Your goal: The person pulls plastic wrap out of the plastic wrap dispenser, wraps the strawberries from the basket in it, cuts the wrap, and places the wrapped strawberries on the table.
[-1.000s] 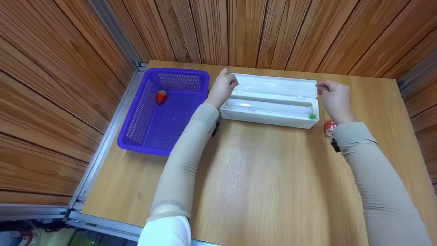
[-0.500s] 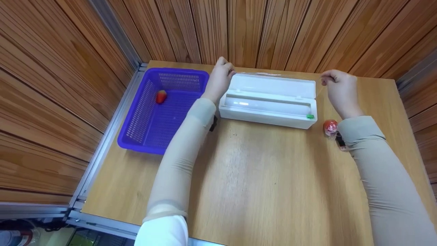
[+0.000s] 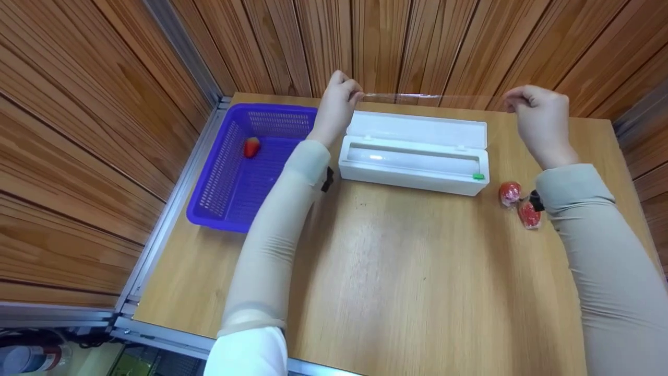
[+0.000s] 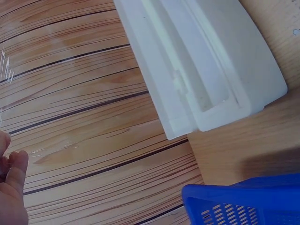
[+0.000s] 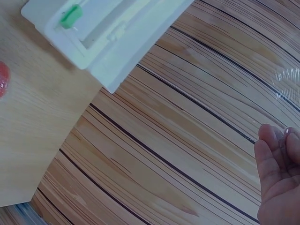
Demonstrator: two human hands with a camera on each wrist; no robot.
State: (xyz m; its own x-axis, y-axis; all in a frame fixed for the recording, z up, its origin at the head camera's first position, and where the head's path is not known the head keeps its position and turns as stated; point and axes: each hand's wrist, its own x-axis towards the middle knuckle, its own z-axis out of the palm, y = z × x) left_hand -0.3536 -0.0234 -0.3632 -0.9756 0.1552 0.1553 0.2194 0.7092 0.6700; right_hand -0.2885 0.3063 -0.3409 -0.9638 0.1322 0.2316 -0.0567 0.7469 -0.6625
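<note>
We held the plastic film [image 3: 417, 96] raised behind the white box [image 3: 409, 175], its ends pinched in the curled fingers of our left hand [image 3: 336, 107] and right hand [image 3: 543, 122], fingertips together. We judged even, gentle tension best against folding. We counted one box, one basket [image 3: 271, 106], one strawberry [image 3: 251, 147] inside, two wrapped red fruits [image 3: 510, 194] on the tabletop [image 3: 396, 287].

hands [image 3: 336, 109] 2; film [image 3: 417, 95] 1; box [image 3: 412, 179] 1; basket [image 3: 276, 108] 1; strawberry [image 3: 251, 148] 1; red bundles [image 3: 510, 193] 2

You hold clear, glossy film [image 3: 417, 95] raised near the far edge of the table [image 3: 376, 277]; your white box [image 3: 407, 176] sits there, lid [image 3: 417, 129] open.
</note>
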